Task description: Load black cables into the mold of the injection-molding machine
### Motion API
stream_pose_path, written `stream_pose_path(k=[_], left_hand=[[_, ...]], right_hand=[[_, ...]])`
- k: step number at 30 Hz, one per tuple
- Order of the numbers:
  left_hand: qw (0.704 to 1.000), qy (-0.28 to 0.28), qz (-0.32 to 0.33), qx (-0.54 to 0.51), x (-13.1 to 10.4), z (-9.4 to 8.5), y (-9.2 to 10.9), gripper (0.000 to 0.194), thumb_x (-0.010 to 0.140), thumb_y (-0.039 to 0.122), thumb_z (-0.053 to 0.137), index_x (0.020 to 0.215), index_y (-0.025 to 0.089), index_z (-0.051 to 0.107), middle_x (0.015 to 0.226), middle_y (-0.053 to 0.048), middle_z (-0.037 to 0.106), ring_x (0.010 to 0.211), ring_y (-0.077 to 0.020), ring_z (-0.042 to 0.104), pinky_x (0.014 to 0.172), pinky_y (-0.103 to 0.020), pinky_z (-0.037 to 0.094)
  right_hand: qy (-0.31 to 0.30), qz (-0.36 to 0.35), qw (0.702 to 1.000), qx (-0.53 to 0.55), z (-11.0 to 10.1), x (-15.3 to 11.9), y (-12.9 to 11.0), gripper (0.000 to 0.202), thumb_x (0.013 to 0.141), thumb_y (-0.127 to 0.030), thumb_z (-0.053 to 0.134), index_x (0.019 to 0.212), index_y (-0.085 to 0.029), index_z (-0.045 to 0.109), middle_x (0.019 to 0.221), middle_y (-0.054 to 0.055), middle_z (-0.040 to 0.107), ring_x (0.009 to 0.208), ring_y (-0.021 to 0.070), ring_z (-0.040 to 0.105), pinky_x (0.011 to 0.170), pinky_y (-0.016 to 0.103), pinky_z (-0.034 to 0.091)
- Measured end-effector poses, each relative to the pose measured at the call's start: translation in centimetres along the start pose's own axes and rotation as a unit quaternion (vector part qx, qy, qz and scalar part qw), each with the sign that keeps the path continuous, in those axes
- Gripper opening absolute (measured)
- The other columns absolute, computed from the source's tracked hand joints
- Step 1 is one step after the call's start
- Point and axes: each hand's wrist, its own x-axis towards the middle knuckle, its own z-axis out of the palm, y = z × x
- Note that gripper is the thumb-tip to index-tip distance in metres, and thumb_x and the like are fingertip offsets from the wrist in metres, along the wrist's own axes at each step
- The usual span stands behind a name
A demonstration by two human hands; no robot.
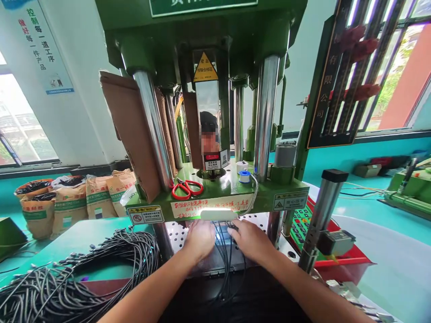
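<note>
Several thin black cables hang down from under the green machine's front edge towards my lap. To the left of them is my left hand, its fingertips overexposed and partly hidden at the lit opening. On their right, my right hand has its thumb and fingers pressed together at the upper ends of the cables. A bright white lamp sits just above both hands. Red-handled scissors and a blue-and-white tape roll lie on the machine's ledge.
A large coil of black cables lies on the left table. A metal post with a box stands at the right, beside a red tray. Chrome columns and cardboard rise behind the ledge. Paper sacks stand at the far left.
</note>
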Motion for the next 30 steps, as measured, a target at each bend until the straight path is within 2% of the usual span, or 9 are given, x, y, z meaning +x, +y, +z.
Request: stream_pose_path(k=[3,7,11,14,19,25,30], left_hand=[[0.999,-0.001,0.031,0.013,-1.0,-0.2,0.7,0.034,0.089,0.020,0.042,0.121,0.015,0.054,0.120,-0.011,0.060,0.119,-0.0237,0.049,0.107,-0.046,0.029],[0.998,-0.025,0.062,0.020,-1.4,-0.7,-0.2,0.053,0.077,0.014,0.042,0.130,0.013,0.048,0.130,-0.011,0.055,0.125,-0.0236,0.044,0.111,-0.038,0.024],[0.996,-0.038,0.074,0.023,-1.4,-1.0,-1.5,0.057,0.070,0.014,0.043,0.126,0.014,0.051,0.129,-0.009,0.056,0.124,-0.0224,0.045,0.111,-0.035,0.024],[0.997,-0.033,0.069,0.024,-1.4,-1.0,-1.7,0.056,0.069,0.014,0.043,0.124,0.016,0.051,0.126,-0.009,0.058,0.121,-0.0226,0.047,0.109,-0.036,0.028],[0.997,-0.020,0.064,0.032,-1.5,-0.8,-1.4,0.055,0.068,0.013,0.044,0.122,0.015,0.053,0.124,-0.009,0.059,0.119,-0.0231,0.048,0.109,-0.036,0.028],[0.997,-0.012,0.063,0.045,-1.7,-1.0,-1.0,0.053,0.068,0.012,0.044,0.120,0.016,0.053,0.124,-0.009,0.059,0.120,-0.0227,0.047,0.111,-0.036,0.023],[0.997,-0.004,0.055,0.052,-1.9,-1.1,-1.0,0.050,0.067,0.012,0.043,0.116,0.015,0.054,0.120,-0.010,0.060,0.118,-0.0235,0.048,0.108,-0.035,0.028]], right_hand=[[-0.026,-0.014,0.999,-0.021,0.1,-0.6,-1.0,0.038,0.089,-0.025,0.045,0.124,-0.018,0.058,0.116,0.012,0.068,0.105,0.0248,0.062,0.084,0.031,0.044],[-0.047,-0.012,0.997,-0.052,0.3,0.5,-1.8,0.036,0.087,-0.015,0.044,0.117,-0.019,0.062,0.110,0.012,0.070,0.104,0.0266,0.062,0.086,0.038,0.043],[-0.071,-0.011,0.994,-0.077,0.8,1.5,-2.5,0.021,0.089,-0.022,0.054,0.107,-0.017,0.064,0.102,0.006,0.070,0.098,0.0230,0.063,0.088,0.044,0.044],[-0.079,0.004,0.993,-0.087,1.3,1.9,-2.8,0.019,0.089,-0.029,0.058,0.100,-0.016,0.064,0.097,0.005,0.069,0.093,0.0210,0.063,0.088,0.044,0.046],[-0.052,0.021,0.996,-0.071,1.4,1.8,-2.3,0.022,0.093,-0.032,0.051,0.103,-0.016,0.064,0.102,0.006,0.068,0.096,0.0207,0.062,0.089,0.043,0.045],[-0.009,0.082,0.995,-0.060,2.0,1.6,-1.4,0.027,0.094,-0.035,0.048,0.105,-0.015,0.063,0.103,0.007,0.068,0.097,0.0212,0.062,0.088,0.043,0.046],[-0.005,0.091,0.995,-0.050,2.5,2.1,-1.1,0.024,0.094,-0.034,0.050,0.104,-0.016,0.063,0.103,0.006,0.068,0.097,0.0201,0.063,0.088,0.043,0.047]])
